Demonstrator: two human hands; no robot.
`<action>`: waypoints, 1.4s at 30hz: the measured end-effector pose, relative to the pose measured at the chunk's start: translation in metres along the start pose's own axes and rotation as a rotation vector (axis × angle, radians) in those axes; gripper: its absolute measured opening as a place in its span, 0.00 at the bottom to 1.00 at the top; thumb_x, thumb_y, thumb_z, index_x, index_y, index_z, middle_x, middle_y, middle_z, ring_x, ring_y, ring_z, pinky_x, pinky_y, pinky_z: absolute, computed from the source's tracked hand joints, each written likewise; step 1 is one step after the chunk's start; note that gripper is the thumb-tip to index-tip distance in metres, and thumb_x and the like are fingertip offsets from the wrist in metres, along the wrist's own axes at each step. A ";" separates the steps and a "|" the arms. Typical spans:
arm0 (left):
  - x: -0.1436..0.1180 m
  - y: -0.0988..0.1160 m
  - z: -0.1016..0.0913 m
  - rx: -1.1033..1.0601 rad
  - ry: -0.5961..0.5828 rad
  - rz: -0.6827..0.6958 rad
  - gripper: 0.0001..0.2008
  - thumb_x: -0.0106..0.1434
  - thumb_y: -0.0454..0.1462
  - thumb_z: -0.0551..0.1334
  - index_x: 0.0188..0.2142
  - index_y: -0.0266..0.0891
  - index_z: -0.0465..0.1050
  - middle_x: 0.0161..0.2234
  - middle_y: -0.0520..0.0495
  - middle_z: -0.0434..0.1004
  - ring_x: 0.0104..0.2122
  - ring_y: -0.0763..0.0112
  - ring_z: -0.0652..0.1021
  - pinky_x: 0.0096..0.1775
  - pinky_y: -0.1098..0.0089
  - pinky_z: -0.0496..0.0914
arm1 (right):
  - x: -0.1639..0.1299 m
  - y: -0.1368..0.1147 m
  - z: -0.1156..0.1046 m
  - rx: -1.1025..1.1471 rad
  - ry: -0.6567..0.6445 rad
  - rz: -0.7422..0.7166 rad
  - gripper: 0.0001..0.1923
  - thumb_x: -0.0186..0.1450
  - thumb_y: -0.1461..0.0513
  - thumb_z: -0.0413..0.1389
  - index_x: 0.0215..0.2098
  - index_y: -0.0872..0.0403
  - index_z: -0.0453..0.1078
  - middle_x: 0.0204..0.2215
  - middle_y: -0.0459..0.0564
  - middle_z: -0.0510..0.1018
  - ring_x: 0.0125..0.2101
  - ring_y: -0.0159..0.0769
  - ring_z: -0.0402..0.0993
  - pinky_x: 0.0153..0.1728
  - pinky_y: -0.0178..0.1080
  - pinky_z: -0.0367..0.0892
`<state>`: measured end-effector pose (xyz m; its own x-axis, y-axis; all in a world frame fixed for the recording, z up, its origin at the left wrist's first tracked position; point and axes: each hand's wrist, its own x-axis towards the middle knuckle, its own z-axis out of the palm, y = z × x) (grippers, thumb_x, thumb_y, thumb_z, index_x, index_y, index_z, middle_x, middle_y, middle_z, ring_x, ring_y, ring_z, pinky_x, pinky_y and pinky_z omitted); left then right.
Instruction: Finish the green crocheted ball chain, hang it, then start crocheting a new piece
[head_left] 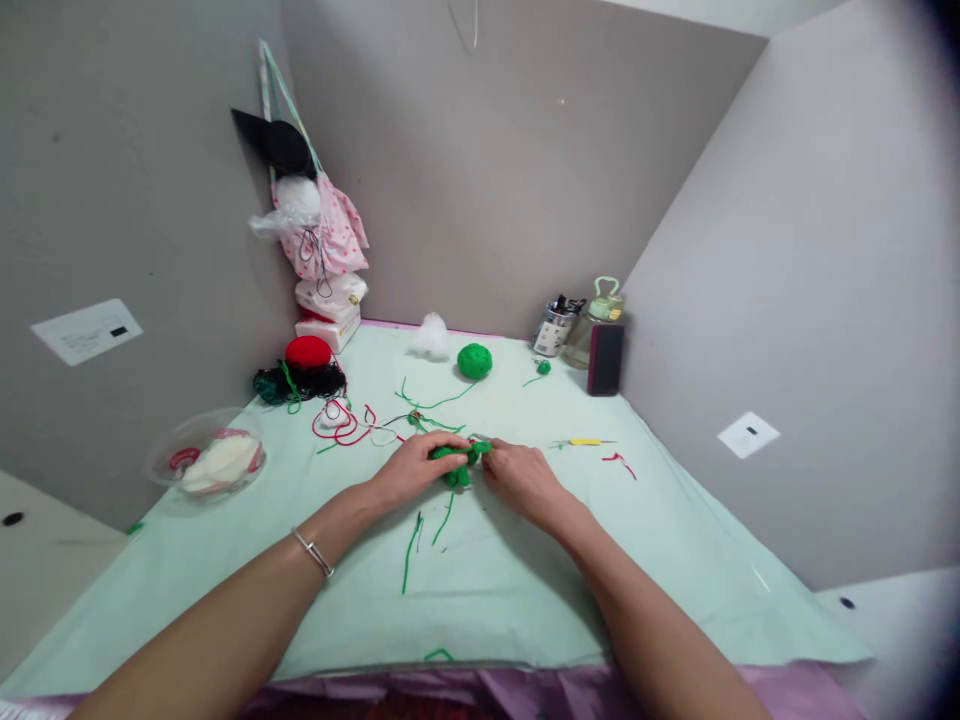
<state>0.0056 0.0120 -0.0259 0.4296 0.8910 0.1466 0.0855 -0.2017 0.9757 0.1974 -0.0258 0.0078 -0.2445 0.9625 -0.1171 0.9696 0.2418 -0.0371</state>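
My left hand (415, 467), a bangle on its wrist, is closed around a small green crocheted piece (454, 470) just above the table. At the piece's right end, the fingers of my right hand (520, 480) pinch together on it. A thin greyish bit shows by the right fingertips, too small to name. Red specks show on or beside the piece. Cut green yarn ends (411, 555) lie below the hands. Beyond them is a green yarn ball (475, 361), its strand trailing left. A yellow-handled crochet hook (585, 442) rests to the right.
Left stand a clear plastic tub (206, 462), red yarn (308, 352) and dark yarn (330, 383). White stuffing (430, 338) lies at the back. A pen cup (553, 330), bottle (581, 340) and dark upright box (605, 360) stand back right. Red scraps (621, 462) lie right.
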 end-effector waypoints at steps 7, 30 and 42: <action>0.021 -0.017 -0.059 0.441 0.300 0.080 0.10 0.61 0.37 0.60 0.38 0.41 0.81 0.44 0.39 0.77 0.54 0.47 0.70 0.61 0.45 0.59 | 0.000 0.013 0.000 -0.043 0.035 0.027 0.13 0.66 0.70 0.50 0.40 0.55 0.76 0.40 0.57 0.83 0.36 0.42 0.80 0.32 0.37 0.57; 0.024 -0.003 -0.044 0.102 0.254 0.037 0.06 0.63 0.42 0.62 0.35 0.42 0.70 0.33 0.47 0.82 0.35 0.64 0.78 0.39 0.65 0.69 | 0.005 0.023 -0.002 0.843 0.440 -0.053 0.10 0.69 0.57 0.52 0.38 0.54 0.73 0.34 0.49 0.80 0.32 0.35 0.75 0.32 0.36 0.69; -0.005 0.030 -0.009 -0.105 0.029 0.060 0.07 0.61 0.40 0.68 0.33 0.40 0.75 0.29 0.50 0.79 0.31 0.68 0.78 0.38 0.68 0.69 | -0.004 0.001 -0.001 1.361 0.191 -0.275 0.12 0.64 0.53 0.62 0.33 0.54 0.74 0.26 0.44 0.75 0.28 0.31 0.70 0.33 0.36 0.66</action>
<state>-0.0020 0.0049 0.0043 0.4050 0.8903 0.2082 -0.0349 -0.2125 0.9765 0.1998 -0.0295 0.0095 -0.3115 0.9327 0.1816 0.0977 0.2215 -0.9703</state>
